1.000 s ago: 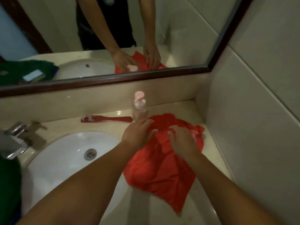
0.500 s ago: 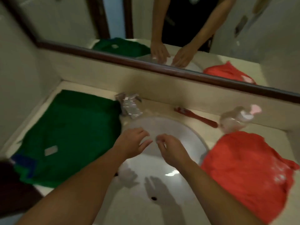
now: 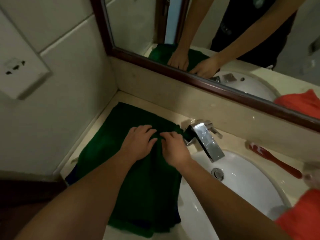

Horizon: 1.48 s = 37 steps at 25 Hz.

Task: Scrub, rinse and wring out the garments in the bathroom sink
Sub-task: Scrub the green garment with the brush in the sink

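A dark green garment point(image 3: 110, 141) lies spread on the counter left of the white sink point(image 3: 249, 186). Both hands are on its far right part, near the tap. My left hand point(image 3: 138, 144) rests on the cloth with fingers curled into a fold. My right hand point(image 3: 174, 148) pinches the same fold with bent fingers, close to the chrome tap point(image 3: 206, 141). A red garment point(image 3: 301, 215) lies on the counter at the right edge, partly out of view.
A red-handled brush point(image 3: 275, 158) lies behind the sink on the counter. A blurred clear bottle point(image 3: 311, 172) stands at the right edge. The mirror point(image 3: 225, 32) runs along the back wall. A wall socket point(image 3: 15, 66) sits on the left tiles.
My hands left the red garment, passed over the sink and now grip the green garment on the left. The view swung left with them.
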Available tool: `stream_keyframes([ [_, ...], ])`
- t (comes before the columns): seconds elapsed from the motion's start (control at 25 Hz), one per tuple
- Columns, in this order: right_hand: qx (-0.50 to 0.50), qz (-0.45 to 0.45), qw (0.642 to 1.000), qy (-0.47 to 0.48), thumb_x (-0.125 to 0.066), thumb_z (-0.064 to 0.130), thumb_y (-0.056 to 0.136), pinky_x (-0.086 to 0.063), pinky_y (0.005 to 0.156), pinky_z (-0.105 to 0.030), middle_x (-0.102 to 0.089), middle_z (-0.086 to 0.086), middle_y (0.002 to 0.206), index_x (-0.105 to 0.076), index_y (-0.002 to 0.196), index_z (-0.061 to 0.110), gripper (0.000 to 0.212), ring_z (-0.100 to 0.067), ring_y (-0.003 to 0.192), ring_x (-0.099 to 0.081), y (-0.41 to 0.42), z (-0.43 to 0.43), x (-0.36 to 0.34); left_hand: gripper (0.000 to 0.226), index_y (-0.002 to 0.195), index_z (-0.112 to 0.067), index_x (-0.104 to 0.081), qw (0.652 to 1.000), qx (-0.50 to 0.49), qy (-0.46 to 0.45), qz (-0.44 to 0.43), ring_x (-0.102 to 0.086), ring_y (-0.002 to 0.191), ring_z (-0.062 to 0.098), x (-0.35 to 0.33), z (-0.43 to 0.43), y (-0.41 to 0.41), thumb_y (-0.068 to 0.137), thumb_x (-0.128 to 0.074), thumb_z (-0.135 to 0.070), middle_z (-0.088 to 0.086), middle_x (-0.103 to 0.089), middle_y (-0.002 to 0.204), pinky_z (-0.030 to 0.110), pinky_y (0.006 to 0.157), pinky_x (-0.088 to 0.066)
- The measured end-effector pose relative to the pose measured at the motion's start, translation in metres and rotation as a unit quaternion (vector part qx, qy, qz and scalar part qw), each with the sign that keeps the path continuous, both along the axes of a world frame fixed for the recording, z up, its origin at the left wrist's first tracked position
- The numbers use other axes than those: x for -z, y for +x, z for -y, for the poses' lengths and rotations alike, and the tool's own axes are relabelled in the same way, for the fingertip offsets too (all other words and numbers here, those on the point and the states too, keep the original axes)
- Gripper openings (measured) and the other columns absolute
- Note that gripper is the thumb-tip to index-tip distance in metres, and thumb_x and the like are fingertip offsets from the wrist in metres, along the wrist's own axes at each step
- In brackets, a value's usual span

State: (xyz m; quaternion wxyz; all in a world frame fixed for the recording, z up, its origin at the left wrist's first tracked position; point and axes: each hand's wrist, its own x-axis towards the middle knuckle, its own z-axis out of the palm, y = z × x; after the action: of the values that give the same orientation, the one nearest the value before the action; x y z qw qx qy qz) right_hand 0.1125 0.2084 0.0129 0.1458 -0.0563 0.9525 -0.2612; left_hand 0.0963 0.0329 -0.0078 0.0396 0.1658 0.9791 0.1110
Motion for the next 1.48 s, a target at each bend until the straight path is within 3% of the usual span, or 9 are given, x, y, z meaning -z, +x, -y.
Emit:
stream_keyframes([
  [0.16, 0.029, -0.048, 0.994, 0.093, -0.045, 0.030, 0.104, -0.036, 0.108, -0.048, -0.052, -0.012, 0.140, -0.051, 0.143, 0.020, 0.041, -0.037, 0.134, -0.042, -0.065, 0.012, 0.005, 0.053, 0.157, -0.027, -0.033, 0.999, -0.041, -0.001, 0.035, -0.023, 0.150, 0.024, 0.009, 0.008, -0.060, 0.107, -0.034, -0.045, -0.001, -0.026, 0.165, 0.044, 0.120, -0.016],
  [0.28, 0.032, -0.008, 0.986, 0.163, -0.045, 0.045, 0.104, -0.031, 0.107, -0.048, -0.051, -0.014, 0.139, -0.044, 0.147, 0.021, 0.049, -0.037, 0.131, -0.041, -0.098, 0.021, 0.017, 0.058, 0.161, -0.029, -0.016, 0.997, -0.045, -0.024, 0.065, -0.006, 0.155, 0.022, 0.026, 0.017, -0.092, 0.107, -0.020, -0.049, -0.002, -0.010, 0.169, 0.045, 0.123, -0.005],
  [0.44, 0.062, -0.070, 0.993, 0.076, -0.055, 0.032, 0.098, -0.037, 0.091, -0.045, -0.058, -0.013, 0.110, -0.069, 0.116, 0.015, 0.028, -0.040, 0.109, -0.052, -0.103, 0.030, 0.035, 0.076, 0.149, -0.020, -0.046, 0.999, -0.016, 0.021, 0.019, -0.022, 0.152, 0.028, 0.041, 0.033, -0.113, 0.095, -0.012, -0.060, 0.005, -0.035, 0.162, 0.052, 0.121, -0.012],
  [0.56, 0.062, -0.079, 0.995, -0.009, -0.043, 0.027, 0.101, -0.043, 0.084, -0.047, -0.064, -0.018, 0.103, -0.061, 0.110, 0.007, 0.028, -0.043, 0.094, -0.059, -0.090, 0.031, 0.031, 0.071, 0.131, -0.011, -0.059, 0.998, 0.003, 0.058, 0.002, -0.039, 0.144, 0.029, 0.044, 0.039, -0.117, 0.095, -0.023, -0.060, 0.010, -0.057, 0.142, 0.052, 0.120, -0.015],
  [0.72, 0.093, -0.007, 0.989, -0.115, -0.036, 0.028, 0.109, -0.048, 0.079, -0.046, -0.059, -0.008, 0.101, -0.046, 0.106, 0.017, 0.015, -0.034, 0.094, -0.060, -0.065, 0.021, 0.005, 0.054, 0.107, -0.012, -0.066, 0.991, 0.025, 0.113, -0.070, -0.069, 0.095, 0.024, 0.026, 0.033, -0.102, 0.097, -0.038, -0.058, 0.003, -0.073, 0.104, 0.042, 0.112, -0.025],
  [0.84, 0.085, 0.008, 0.987, -0.132, -0.042, 0.042, 0.107, -0.050, 0.080, -0.043, -0.057, -0.001, 0.101, -0.047, 0.113, 0.020, 0.023, -0.027, 0.095, -0.060, -0.038, 0.010, -0.018, 0.070, 0.102, -0.011, -0.069, 0.983, 0.017, 0.177, -0.035, -0.068, 0.082, 0.026, -0.001, 0.023, -0.075, 0.095, -0.035, -0.072, 0.004, -0.072, 0.096, 0.039, 0.085, -0.052],
  [0.92, 0.061, -0.003, 0.990, -0.125, -0.050, 0.046, 0.104, -0.049, 0.080, -0.039, -0.057, -0.002, 0.107, -0.050, 0.120, 0.018, 0.032, -0.022, 0.095, -0.059, -0.015, -0.001, -0.032, 0.067, 0.099, -0.013, -0.070, 0.975, 0.026, 0.214, -0.050, -0.067, 0.078, 0.023, -0.022, 0.015, -0.055, 0.093, -0.040, -0.073, 0.002, -0.071, 0.091, 0.040, 0.068, -0.056],
  [1.24, 0.113, -0.085, 0.969, -0.205, -0.056, 0.035, 0.104, -0.041, 0.074, -0.016, -0.070, 0.011, 0.099, -0.068, 0.110, 0.025, 0.017, -0.002, 0.088, -0.060, 0.097, -0.109, -0.088, 0.039, 0.099, -0.012, -0.071, 0.931, 0.177, 0.294, -0.122, -0.066, 0.082, 0.010, -0.094, -0.077, 0.019, 0.090, -0.065, -0.049, -0.002, -0.073, 0.094, 0.023, 0.076, -0.053],
  [1.48, 0.211, -0.107, 0.925, -0.299, -0.066, 0.027, 0.100, -0.049, 0.079, -0.016, -0.070, 0.015, 0.104, -0.067, 0.110, 0.035, 0.014, 0.000, 0.097, -0.065, 0.165, -0.235, -0.110, 0.036, 0.104, -0.012, -0.071, 0.912, 0.218, 0.336, -0.087, -0.066, 0.086, 0.009, -0.109, -0.213, 0.067, 0.089, -0.070, -0.045, -0.002, -0.073, 0.096, 0.019, 0.079, -0.052],
])
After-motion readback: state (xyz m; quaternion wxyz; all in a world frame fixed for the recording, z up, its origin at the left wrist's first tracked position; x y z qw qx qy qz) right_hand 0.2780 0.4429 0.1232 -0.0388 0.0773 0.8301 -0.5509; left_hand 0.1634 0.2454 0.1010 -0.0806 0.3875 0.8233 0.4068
